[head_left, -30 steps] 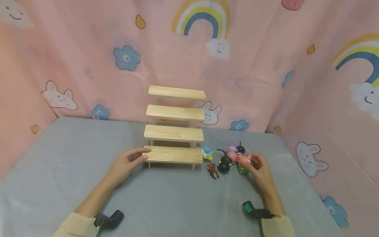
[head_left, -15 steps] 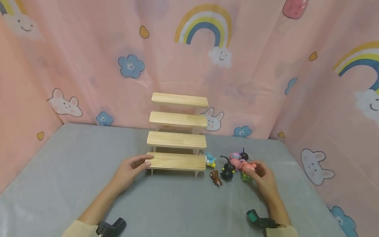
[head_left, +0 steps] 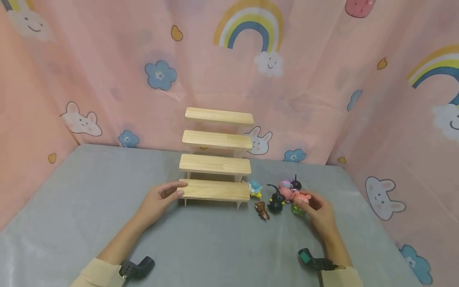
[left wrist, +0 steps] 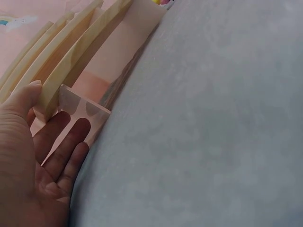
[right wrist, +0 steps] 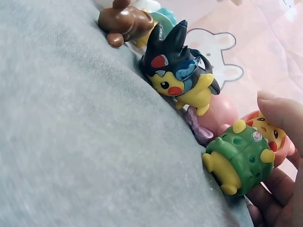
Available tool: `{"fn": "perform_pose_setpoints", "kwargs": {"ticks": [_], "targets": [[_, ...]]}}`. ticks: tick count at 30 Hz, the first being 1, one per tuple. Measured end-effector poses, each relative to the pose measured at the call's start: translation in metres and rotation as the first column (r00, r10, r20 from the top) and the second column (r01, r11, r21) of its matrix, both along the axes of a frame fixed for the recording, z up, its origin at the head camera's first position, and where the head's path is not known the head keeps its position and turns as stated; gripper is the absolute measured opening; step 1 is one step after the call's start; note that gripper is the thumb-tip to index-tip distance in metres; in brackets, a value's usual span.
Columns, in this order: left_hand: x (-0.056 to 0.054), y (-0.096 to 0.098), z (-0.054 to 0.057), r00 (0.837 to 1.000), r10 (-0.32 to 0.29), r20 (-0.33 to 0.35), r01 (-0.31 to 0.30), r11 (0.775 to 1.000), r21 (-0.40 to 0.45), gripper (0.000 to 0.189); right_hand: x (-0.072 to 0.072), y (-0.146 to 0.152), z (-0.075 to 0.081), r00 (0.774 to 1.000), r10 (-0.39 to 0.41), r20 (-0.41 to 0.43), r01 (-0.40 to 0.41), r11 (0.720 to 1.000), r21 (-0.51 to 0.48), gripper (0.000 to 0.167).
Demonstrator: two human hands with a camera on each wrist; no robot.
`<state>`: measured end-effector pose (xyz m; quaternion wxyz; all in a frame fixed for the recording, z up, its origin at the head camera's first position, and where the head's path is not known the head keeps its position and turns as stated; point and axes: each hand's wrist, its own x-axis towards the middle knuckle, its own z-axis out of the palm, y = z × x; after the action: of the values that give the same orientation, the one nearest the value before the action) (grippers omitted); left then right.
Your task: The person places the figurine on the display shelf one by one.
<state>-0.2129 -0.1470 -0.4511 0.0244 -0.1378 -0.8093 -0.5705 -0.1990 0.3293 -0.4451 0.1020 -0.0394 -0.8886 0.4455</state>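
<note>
My left hand [head_left: 157,201] grips the left end of the lowest board of a four-step wooden display stand [head_left: 215,190]. In the left wrist view, the thumb lies over the board [left wrist: 78,56] and the other fingers sit below it, by a clear support [left wrist: 83,104]. My right hand [head_left: 320,213] pinches a coral-hooded toy figurine [head_left: 302,198] at the right of a cluster. Against it, in the right wrist view, is a green figurine [right wrist: 244,158] with yellow limbs; I cannot tell whether the two are joined. The fingertips behind them are partly hidden.
Between stand and right hand lie a brown figurine [head_left: 262,210], a black-hooded figurine [head_left: 276,202], a blue-and-yellow figurine [head_left: 255,189] and pink ones [head_left: 286,193]. Grey cloth [head_left: 222,247] covers the table. A pink patterned curtain [head_left: 308,91] hangs behind and at the sides.
The head view has shifted slightly. Both hands keep their places, the left on the lowest board and the right on the coral-hooded figurine.
</note>
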Motion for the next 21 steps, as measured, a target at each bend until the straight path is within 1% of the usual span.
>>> {"fn": "perform_pose_setpoints", "kwargs": {"ticks": [5, 6, 9, 10, 15, 21], "targets": [[0.0030, 0.0014, -0.0008, 1.000, 0.017, 0.014, -0.017, 1.000, 0.006, 0.034, 0.0029, 0.0003, -0.0008, 1.000, -0.020, 0.019, 0.020, 1.000, -0.005, 0.042], [0.0037, 0.0015, -0.0012, 1.000, 0.016, 0.016, -0.016, 1.000, 0.007, 0.034, 0.0043, 0.0002, -0.0013, 0.999, -0.021, 0.025, 0.021, 1.000, -0.007, 0.043], [0.0021, 0.0019, -0.0007, 1.000, 0.013, 0.010, -0.013, 1.000, 0.005, 0.034, 0.0020, 0.0003, 0.0007, 1.000, -0.015, 0.023, 0.015, 1.000, -0.011, 0.042], [0.0023, 0.0012, -0.0010, 1.000, 0.008, 0.010, -0.008, 1.000, 0.000, 0.033, 0.0035, -0.0003, -0.0009, 1.000, -0.017, 0.022, 0.017, 1.000, -0.016, 0.042], [0.0039, -0.0009, -0.0022, 1.000, 0.004, 0.010, -0.004, 1.000, -0.012, 0.033, 0.0066, -0.0013, -0.0077, 1.000, -0.016, -0.018, 0.015, 0.999, -0.031, 0.037], [0.0042, 0.0000, -0.0017, 1.000, 0.018, 0.005, -0.018, 1.000, -0.002, 0.034, 0.0037, 0.0003, -0.0072, 0.999, -0.003, -0.045, 0.003, 1.000, -0.010, 0.036]]}}
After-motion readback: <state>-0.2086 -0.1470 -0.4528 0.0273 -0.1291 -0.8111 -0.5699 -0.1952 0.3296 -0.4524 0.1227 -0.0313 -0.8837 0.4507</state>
